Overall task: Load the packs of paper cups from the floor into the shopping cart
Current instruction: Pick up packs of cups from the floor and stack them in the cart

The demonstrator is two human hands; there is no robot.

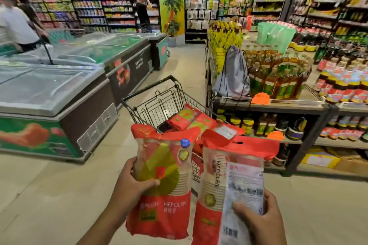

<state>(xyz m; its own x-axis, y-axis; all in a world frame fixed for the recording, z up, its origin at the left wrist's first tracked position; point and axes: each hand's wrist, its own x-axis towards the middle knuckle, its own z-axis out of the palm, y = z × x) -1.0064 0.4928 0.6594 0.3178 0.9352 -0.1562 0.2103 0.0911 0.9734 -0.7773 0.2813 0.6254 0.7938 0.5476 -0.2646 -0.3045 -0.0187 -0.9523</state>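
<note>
Packs of paper cups: left hand [133,182] grips one [162,181], right hand [258,215] another [229,191].

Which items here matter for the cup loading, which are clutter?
Job: left hand with cup pack; right hand with second pack; shopping cart; packs already in cart.
Clutter: freezer; grey drawstring bag; bottle display.

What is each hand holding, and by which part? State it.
Left hand grips one cup pack at mid-body; right hand grips another cup pack near its bottom.
</note>
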